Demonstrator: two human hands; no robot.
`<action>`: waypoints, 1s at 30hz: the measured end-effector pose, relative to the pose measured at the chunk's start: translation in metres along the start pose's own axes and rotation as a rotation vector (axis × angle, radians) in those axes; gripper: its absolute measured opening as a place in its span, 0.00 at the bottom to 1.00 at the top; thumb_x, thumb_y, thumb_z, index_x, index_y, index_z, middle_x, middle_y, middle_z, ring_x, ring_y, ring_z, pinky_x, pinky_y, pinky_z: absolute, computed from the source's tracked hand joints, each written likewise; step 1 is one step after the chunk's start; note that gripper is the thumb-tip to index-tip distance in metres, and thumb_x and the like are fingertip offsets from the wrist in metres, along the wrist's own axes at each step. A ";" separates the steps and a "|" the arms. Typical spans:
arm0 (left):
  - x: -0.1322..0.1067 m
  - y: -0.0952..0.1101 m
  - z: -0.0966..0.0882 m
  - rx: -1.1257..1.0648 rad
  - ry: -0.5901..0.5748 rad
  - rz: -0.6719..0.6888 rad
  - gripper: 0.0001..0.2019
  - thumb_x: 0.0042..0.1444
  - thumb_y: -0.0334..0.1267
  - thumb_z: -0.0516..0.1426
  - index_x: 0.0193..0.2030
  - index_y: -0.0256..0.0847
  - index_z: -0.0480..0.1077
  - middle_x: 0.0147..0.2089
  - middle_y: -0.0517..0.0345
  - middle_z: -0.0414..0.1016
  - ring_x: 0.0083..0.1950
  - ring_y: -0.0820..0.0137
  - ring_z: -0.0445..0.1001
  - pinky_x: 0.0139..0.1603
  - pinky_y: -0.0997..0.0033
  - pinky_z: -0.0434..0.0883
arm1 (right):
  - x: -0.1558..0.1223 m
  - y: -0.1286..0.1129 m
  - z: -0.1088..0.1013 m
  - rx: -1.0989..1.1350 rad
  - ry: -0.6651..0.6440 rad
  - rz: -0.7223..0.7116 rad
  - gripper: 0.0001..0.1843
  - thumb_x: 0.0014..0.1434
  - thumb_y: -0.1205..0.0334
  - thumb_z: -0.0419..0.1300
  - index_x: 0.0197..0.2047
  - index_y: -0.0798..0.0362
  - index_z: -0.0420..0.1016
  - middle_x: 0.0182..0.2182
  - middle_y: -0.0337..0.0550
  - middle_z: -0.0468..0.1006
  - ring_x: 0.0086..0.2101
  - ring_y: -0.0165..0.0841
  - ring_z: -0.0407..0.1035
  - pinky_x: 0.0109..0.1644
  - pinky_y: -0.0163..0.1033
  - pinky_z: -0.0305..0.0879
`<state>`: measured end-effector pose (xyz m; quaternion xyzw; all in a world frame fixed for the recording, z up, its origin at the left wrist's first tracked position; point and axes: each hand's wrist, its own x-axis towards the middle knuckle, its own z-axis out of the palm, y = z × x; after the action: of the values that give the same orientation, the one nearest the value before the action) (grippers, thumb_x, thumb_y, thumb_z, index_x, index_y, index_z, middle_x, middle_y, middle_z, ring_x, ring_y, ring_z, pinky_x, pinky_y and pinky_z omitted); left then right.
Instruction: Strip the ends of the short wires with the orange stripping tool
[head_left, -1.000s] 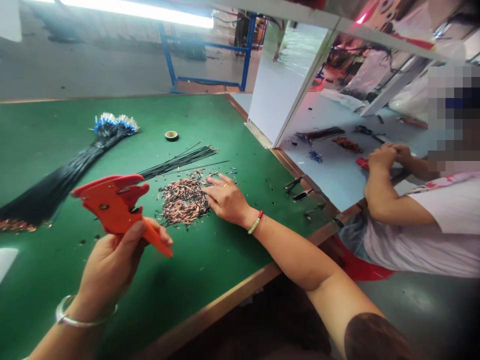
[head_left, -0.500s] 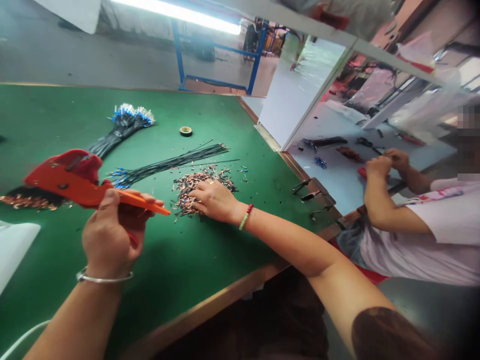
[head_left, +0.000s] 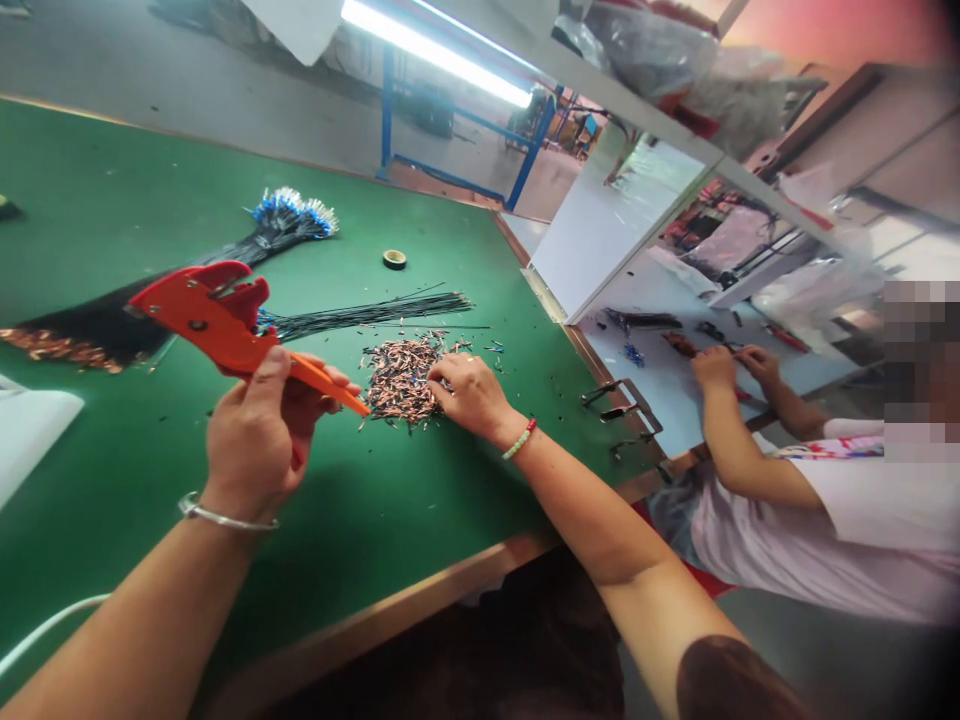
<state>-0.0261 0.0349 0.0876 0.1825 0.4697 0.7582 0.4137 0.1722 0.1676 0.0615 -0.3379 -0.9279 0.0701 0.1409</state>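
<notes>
My left hand [head_left: 259,435] is wrapped round the handles of an orange crimping tool [head_left: 214,318], held up above the green table [head_left: 360,500] with its head pointing left. My right hand [head_left: 471,392] rests on the right edge of a heap of small copper terminals [head_left: 401,372], fingers curled down into the pieces; whether they grip one is hidden. Behind the heap lies a thin bundle of black wires [head_left: 367,313].
A thick black wire bundle with blue-tipped ends [head_left: 289,215] lies at the far left, a tape roll [head_left: 394,259] beyond it. Metal clips [head_left: 619,392] sit at the table's right edge. A co-worker [head_left: 757,470] works at the adjoining bench on the right. White sheet [head_left: 30,430] at left.
My view has tilted and shifted. My left hand has raised the orange tool and brought it nearer the heap. My right hand stays on the terminals, now at the heap's right side.
</notes>
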 end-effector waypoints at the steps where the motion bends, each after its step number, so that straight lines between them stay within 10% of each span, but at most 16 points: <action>1: -0.001 -0.001 0.001 0.012 -0.008 -0.008 0.13 0.69 0.43 0.58 0.36 0.36 0.75 0.31 0.54 0.82 0.35 0.67 0.84 0.41 0.69 0.78 | -0.006 0.003 -0.003 0.012 0.001 0.014 0.06 0.72 0.65 0.61 0.42 0.54 0.80 0.42 0.48 0.83 0.45 0.38 0.72 0.53 0.44 0.62; 11: -0.010 -0.023 -0.001 0.139 -0.172 -0.102 0.13 0.68 0.47 0.60 0.40 0.39 0.78 0.35 0.52 0.83 0.39 0.65 0.83 0.38 0.70 0.77 | -0.081 0.026 -0.028 -0.138 -0.225 -0.006 0.07 0.73 0.65 0.61 0.45 0.55 0.82 0.43 0.49 0.81 0.43 0.39 0.71 0.47 0.43 0.61; 16: -0.014 -0.029 0.001 0.213 -0.224 -0.095 0.15 0.69 0.46 0.59 0.36 0.39 0.79 0.35 0.52 0.82 0.36 0.68 0.81 0.36 0.72 0.74 | -0.085 0.021 -0.024 -0.095 -0.180 -0.002 0.16 0.71 0.57 0.65 0.57 0.55 0.78 0.50 0.51 0.80 0.48 0.40 0.72 0.52 0.44 0.64; 21: -0.018 -0.027 0.005 0.225 -0.296 -0.123 0.14 0.65 0.48 0.62 0.37 0.38 0.79 0.36 0.49 0.83 0.38 0.66 0.81 0.38 0.69 0.77 | -0.074 0.014 -0.012 -0.142 -0.189 -0.001 0.08 0.74 0.62 0.59 0.46 0.56 0.79 0.46 0.52 0.80 0.46 0.40 0.72 0.49 0.44 0.64; 30: -0.024 -0.027 0.005 0.213 -0.413 -0.162 0.22 0.51 0.55 0.73 0.38 0.35 0.79 0.35 0.47 0.83 0.37 0.63 0.81 0.39 0.67 0.80 | -0.031 0.034 -0.019 0.721 0.214 0.207 0.06 0.67 0.62 0.65 0.46 0.53 0.79 0.40 0.43 0.83 0.39 0.32 0.76 0.49 0.41 0.74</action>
<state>0.0036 0.0244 0.0691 0.3379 0.4656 0.6154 0.5389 0.2213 0.1744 0.0650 -0.3639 -0.7849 0.3697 0.3389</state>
